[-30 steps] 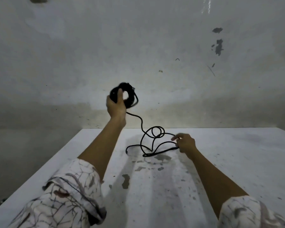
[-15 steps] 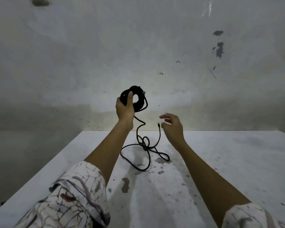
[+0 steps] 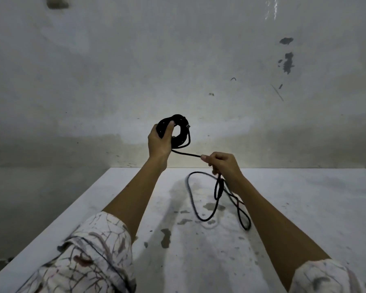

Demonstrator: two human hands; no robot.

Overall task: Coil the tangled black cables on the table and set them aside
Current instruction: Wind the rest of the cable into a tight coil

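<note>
Head: stained table [image 3: 304,208] beneath cable [image 3: 203,208].

A bare, rough room, more like a workshop or storeroom than a home: a stained, patchy plaster wall [image 3: 178,60] with chipped dark spots stands behind a plain white table [image 3: 304,208] flecked with paint and grime.

I am looking at a white table [image 3: 304,208] with chipped, stained paint, standing against a pale, scuffed wall [image 3: 114,70] that is showing dark patches where paint is flaking.
</note>
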